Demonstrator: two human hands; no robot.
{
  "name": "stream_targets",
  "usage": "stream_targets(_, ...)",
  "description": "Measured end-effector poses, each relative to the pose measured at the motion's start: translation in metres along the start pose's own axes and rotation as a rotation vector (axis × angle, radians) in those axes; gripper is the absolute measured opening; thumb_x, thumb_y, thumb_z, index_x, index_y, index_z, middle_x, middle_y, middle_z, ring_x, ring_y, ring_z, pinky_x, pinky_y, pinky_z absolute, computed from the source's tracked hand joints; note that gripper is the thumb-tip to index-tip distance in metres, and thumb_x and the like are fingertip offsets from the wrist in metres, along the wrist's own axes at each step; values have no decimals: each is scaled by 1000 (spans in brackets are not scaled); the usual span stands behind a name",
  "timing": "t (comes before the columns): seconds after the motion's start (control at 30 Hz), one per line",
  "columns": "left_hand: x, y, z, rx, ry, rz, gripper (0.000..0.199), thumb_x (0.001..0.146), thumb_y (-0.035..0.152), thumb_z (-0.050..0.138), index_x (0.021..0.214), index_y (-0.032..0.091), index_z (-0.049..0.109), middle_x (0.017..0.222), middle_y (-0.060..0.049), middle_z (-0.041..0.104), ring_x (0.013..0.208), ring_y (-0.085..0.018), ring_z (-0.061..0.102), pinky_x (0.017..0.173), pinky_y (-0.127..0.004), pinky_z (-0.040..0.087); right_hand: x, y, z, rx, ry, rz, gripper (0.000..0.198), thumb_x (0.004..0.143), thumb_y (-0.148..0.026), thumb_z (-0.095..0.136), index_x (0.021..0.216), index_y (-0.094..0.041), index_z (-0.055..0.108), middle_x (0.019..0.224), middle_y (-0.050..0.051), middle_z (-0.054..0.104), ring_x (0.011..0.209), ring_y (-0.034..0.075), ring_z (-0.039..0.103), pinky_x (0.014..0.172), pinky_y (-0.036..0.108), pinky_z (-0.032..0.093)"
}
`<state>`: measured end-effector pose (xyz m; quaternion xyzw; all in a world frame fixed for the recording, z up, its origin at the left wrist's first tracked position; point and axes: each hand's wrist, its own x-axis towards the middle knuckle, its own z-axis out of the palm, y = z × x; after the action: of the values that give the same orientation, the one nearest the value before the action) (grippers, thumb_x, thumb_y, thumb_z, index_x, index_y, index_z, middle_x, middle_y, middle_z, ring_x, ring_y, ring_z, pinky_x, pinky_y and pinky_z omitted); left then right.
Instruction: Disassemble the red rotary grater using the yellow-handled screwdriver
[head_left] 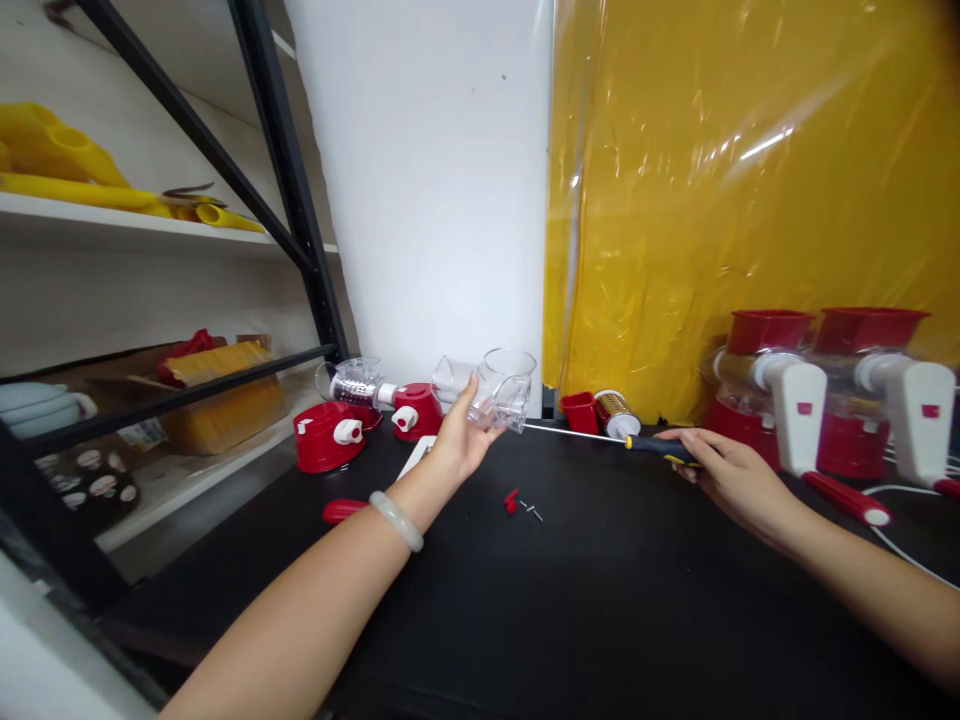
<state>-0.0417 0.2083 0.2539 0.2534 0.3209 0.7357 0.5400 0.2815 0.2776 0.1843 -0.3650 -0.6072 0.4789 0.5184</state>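
Note:
My left hand (pixel 466 432) grips a clear plastic grater housing (pixel 504 385), holding it above the black table with its round opening facing up. In my right hand (pixel 720 465) is a screwdriver (pixel 660 448) with a dark blue and yellow handle, held level. Its long thin shaft points left, and the tip reaches the lower right edge of the housing; whether it touches a screw I cannot tell. Below the hands lie a small red part (pixel 511 501) and a few loose screws (pixel 532 510).
Red bases (pixel 321 440) and a clear housing with a metal drum (pixel 358 383) stand back left. A red hopper (pixel 580 412) and grater drum (pixel 615 413) lie by the yellow sheet. Two assembled drum graters (pixel 776 390) stand right. A shelf rack (pixel 300 230) borders the left.

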Motion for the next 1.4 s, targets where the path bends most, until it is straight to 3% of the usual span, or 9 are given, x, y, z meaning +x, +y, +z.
stream_targets(0.17,-5,-1,3,18,-173,90,52,72,29,80,116,23,53,112,-9,66,100,-25,66,92,-53,52,-1,-4,4,99,-1,15,42,71,-56,76,96,-23,78,91,6,68,69,13,51,57,23,45)
stream_targets(0.33,-6,-2,5,109,-144,150,67,68,20,81,123,25,44,106,-7,67,88,-21,68,87,-51,54,-1,-1,0,49,-88,67,41,72,-53,77,102,-26,77,110,7,70,82,17,60,68,26,51)
stream_targets(0.47,-5,-3,3,126,-75,149,68,68,23,80,123,24,41,96,-4,67,80,-18,67,82,-47,55,0,1,-7,-195,-197,-13,43,76,-48,75,115,-31,71,125,5,66,111,26,61,95,38,48)
stream_targets(0.6,-4,-4,3,159,-47,155,68,65,23,82,120,26,42,99,-3,66,81,-18,67,79,-46,57,-1,-2,-8,-563,-165,-248,44,77,-45,72,118,-30,69,122,6,66,118,30,59,108,45,38)
stream_targets(0.73,-7,-4,7,198,-52,188,64,64,26,82,117,25,45,107,-5,64,87,-20,67,78,-48,58,-4,-4,-2,-738,-255,-331,42,79,-44,65,117,-28,68,117,6,70,108,29,65,99,42,47)
stream_targets(0.87,-12,-4,12,221,-58,211,63,64,28,82,116,24,47,111,-6,63,88,-19,66,77,-47,58,-8,-10,2,-776,-377,-267,33,82,-48,62,106,-26,69,104,4,73,94,26,68,87,38,51)
stream_targets(1.03,-14,-6,13,240,-48,210,54,66,36,82,107,22,50,103,-4,63,84,-18,64,75,-47,59,-12,-19,5,-680,-391,-146,40,79,-55,65,103,-23,67,93,4,71,79,21,65,76,34,51)
stream_targets(1.27,-11,-7,9,238,-87,168,44,70,46,78,98,20,55,89,-3,65,81,-17,65,78,-43,57,-9,-17,1,-451,-262,79,53,90,-64,36,94,-24,71,90,6,66,85,23,61,58,27,48)
stream_targets(1.4,-11,-9,8,200,-65,127,47,72,47,77,105,20,57,92,-6,67,83,-19,66,79,-43,57,-9,-17,4,-252,-67,47,35,82,-55,61,103,-28,67,95,3,60,83,19,59,59,25,49)
